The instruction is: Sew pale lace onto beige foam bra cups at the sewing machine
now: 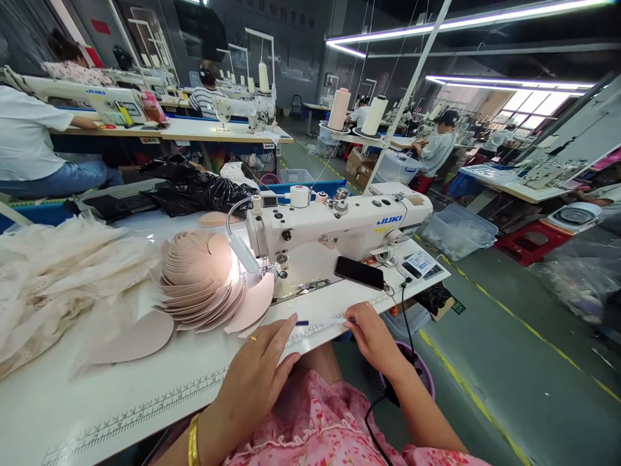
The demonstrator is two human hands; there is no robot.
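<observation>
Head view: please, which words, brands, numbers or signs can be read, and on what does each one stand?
"JUKI": near machine.
"JUKI": left machine.
Too small to read: yellow mark below the near "JUKI"; ruler numbers; label at the table's right end.
Too blurred to read: lettering on the back wall.

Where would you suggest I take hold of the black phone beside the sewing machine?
I'd grip the black phone midway along its two long edges, coming from above on the seated person's side: it lies flat, its near edge looks exposed, and the sewing machine stands behind. The right hand is nearer.
</observation>
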